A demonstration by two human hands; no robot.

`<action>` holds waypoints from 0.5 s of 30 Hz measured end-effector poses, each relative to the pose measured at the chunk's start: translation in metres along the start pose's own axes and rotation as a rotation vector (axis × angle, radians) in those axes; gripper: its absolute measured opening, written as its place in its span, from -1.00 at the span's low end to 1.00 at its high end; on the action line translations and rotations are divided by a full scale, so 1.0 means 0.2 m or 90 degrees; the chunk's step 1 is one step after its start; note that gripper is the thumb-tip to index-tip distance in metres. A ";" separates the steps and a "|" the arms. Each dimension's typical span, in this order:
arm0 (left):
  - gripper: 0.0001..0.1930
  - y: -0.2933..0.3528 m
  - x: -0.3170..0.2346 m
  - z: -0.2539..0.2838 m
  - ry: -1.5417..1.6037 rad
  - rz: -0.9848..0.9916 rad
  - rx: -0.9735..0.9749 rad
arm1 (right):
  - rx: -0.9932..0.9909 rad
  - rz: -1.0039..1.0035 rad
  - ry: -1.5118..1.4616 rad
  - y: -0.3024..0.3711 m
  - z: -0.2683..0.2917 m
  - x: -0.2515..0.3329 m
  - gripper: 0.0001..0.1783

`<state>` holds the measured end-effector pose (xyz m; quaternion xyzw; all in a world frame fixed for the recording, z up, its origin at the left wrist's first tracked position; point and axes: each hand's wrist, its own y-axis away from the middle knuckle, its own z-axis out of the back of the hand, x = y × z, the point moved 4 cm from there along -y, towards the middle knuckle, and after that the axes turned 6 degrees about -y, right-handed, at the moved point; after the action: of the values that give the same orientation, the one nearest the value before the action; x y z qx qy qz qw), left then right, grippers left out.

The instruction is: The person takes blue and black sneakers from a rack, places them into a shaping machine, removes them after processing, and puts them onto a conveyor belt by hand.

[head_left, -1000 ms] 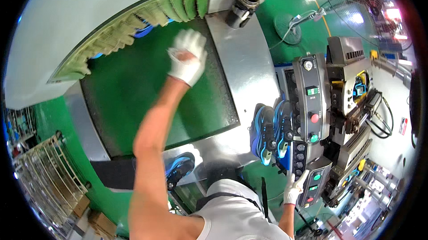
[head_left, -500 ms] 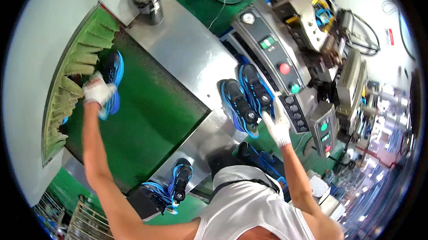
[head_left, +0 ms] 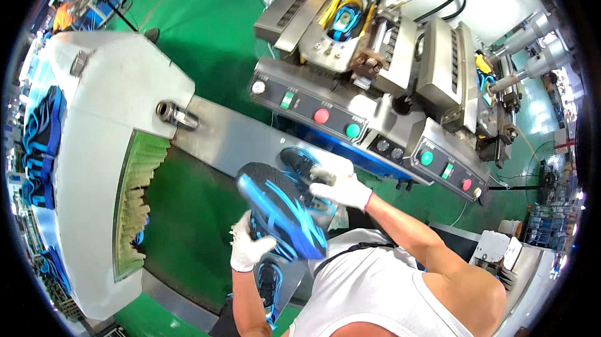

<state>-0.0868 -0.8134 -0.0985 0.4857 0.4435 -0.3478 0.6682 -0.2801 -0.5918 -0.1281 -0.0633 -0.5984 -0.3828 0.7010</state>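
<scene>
A black and blue running shoe [head_left: 278,215] is tilted over the metal ledge with its dark and bright-blue sole showing. My left hand [head_left: 251,248], in a white glove, grips it at its left side, with the thumb and fingers spread around it. Just beyond that shoe, another black shoe [head_left: 297,160] sits on the ledge, partly covered. My right hand [head_left: 341,185], gloved too, has its fingers curled on this second shoe; the fingertips are partly hidden. Closer to me, a further black and blue shoe [head_left: 268,279] stands below my left hand.
On the left a green conveyor belt [head_left: 188,224] runs under green strip curtains [head_left: 134,205] of a white machine [head_left: 94,149]. A metal canister [head_left: 177,115] stands at the ledge's far end. Ahead is a press with a button panel [head_left: 313,108] and clamps.
My left hand has come from the belt by the curtains to the ledge with a shoe. My right hand has moved onto the other shoe. The view has turned.
</scene>
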 end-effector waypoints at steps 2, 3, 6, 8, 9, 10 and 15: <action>-0.20 -0.11 -0.23 -0.16 0.032 -0.103 0.077 | 0.228 0.377 -0.005 0.12 0.03 -0.07 -0.31; -0.21 -0.18 -0.37 -0.22 0.003 -0.159 0.096 | 0.260 0.318 -0.103 0.15 0.06 -0.05 -0.31; -0.24 -0.59 -0.87 -0.51 -0.155 -0.359 0.144 | 0.169 0.097 -0.393 0.23 0.31 -0.03 -0.31; -0.26 -0.90 -1.16 -0.74 -0.297 -0.465 0.135 | 0.088 0.063 -0.502 0.28 0.59 -0.05 -0.30; -0.29 -1.07 -1.26 -0.85 -0.376 -0.499 0.123 | 0.052 0.058 -0.546 0.31 0.72 -0.05 -0.30; -0.31 -1.25 -1.36 -0.95 -0.455 -0.530 0.105 | 0.019 0.058 -0.594 0.34 0.82 -0.07 -0.29; -0.22 -2.22 -1.46 -1.19 -0.655 -0.437 0.004 | -0.113 0.086 -0.791 0.51 1.15 -0.19 -0.25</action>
<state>-0.6506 -0.7031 -0.0101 0.0870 0.1942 -0.7340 0.6450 -0.4004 -0.3771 -0.0611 -0.3694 -0.8546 -0.2771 0.2374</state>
